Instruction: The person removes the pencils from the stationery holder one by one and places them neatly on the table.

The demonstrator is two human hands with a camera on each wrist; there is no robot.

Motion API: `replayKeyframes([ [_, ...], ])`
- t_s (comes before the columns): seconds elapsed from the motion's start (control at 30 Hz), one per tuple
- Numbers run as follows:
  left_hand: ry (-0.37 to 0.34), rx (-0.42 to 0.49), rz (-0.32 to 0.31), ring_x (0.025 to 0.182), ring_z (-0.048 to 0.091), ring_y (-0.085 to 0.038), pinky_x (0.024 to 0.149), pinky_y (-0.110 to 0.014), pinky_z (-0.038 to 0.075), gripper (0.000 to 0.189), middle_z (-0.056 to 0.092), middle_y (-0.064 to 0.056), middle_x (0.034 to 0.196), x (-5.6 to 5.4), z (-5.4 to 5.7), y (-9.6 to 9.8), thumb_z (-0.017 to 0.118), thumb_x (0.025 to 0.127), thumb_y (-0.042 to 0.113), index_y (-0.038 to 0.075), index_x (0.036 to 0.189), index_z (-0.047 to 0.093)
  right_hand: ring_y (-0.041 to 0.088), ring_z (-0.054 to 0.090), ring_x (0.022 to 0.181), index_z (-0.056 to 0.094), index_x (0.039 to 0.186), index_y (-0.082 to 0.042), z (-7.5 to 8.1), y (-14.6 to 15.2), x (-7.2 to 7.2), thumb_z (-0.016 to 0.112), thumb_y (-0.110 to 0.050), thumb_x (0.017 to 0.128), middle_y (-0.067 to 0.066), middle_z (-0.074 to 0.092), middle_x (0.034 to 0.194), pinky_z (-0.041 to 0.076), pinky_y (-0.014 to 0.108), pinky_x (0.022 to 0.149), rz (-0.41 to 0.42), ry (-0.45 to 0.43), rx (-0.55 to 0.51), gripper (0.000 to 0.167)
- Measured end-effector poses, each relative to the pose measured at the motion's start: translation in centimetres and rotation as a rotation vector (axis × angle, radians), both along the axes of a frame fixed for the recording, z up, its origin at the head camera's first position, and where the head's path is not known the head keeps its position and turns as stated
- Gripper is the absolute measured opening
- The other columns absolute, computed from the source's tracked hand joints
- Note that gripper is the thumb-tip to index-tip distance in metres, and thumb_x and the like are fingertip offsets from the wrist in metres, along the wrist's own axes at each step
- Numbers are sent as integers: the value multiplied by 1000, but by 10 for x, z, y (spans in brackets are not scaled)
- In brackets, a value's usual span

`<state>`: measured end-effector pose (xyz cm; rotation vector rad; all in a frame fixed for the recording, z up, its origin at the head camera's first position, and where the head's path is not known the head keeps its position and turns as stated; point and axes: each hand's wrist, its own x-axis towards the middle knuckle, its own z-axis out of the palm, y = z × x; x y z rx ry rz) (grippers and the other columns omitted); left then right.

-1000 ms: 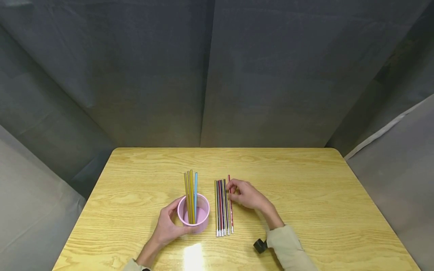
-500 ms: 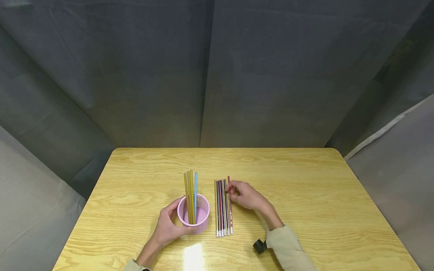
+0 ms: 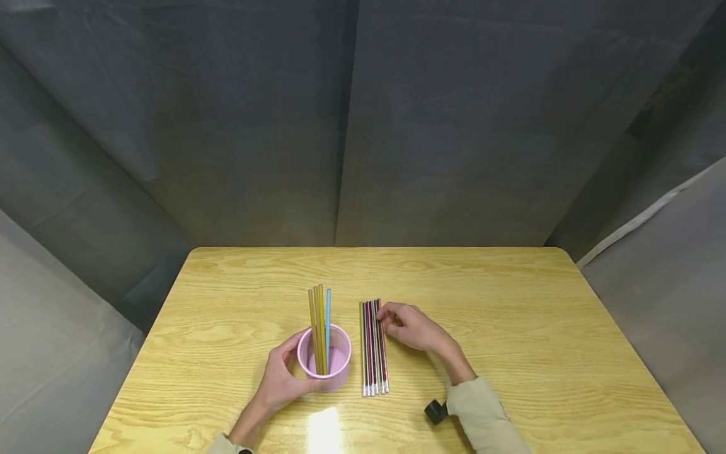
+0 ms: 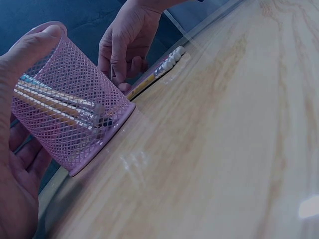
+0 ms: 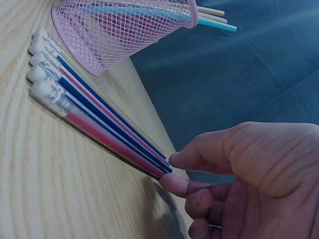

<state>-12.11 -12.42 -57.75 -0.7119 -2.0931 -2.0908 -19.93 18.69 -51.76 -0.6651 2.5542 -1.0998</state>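
My left hand [image 3: 280, 381] grips the side of a pink mesh pencil cup [image 3: 342, 379], its thumb near the rim and the other fingers round the far side. Several yellowish pencils [image 3: 319, 309] and a light blue pencil [image 3: 328, 309] lean upright inside the cup. To its right, several striped pencils [image 3: 370, 353] lie side by side, white erasers toward me. At the right side of that row is a red pencil [image 5: 99, 132]. My right hand [image 3: 416, 328] pinches it near its far end, thumb and forefinger close together, the other fingers curled below.
The wooden table [image 3: 482, 290] reaches back to grey curtains [image 3: 442, 139]. A small black camera mount [image 3: 435, 412] sticks out from the right sleeve [image 3: 482, 410]. Light glares off the table [image 3: 323, 429] in front of the cup.
The red pencil has moved left, from a slight gap beside the row to lie against it, and its far end has slid a little toward me. My left hand and the cup stay put.
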Motion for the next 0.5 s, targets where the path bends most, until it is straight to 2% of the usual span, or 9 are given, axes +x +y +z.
replayKeyframes([
  [0.17,9,-4,1,129,62,-18,117,-24,43,91,65,-22,138,0,0,0,96,65,-1,-5,146,53,13,57,82,67,117,-2,1,1,0,59,-3,99,3,65,96,51,22,69,11,1,-10,19],
  [0.37,16,-3,-13,129,62,-19,117,-26,44,90,65,-22,138,0,2,0,96,66,-2,-1,146,55,10,53,67,68,119,-3,4,0,0,59,-3,101,9,68,104,47,20,57,16,45,-67,20],
  [0.4,16,-1,-17,129,62,-20,117,-26,44,90,65,-23,138,0,3,0,96,66,-2,-1,146,55,9,51,65,69,120,-5,5,-1,0,59,-5,102,8,69,103,46,20,56,13,57,-76,21],
  [0.5,10,8,-21,129,62,-21,116,-28,45,91,65,-23,139,-1,3,0,96,65,-4,0,146,55,6,45,58,73,123,-12,9,-5,2,62,-8,103,3,67,87,42,20,51,-1,95,-99,23],
])
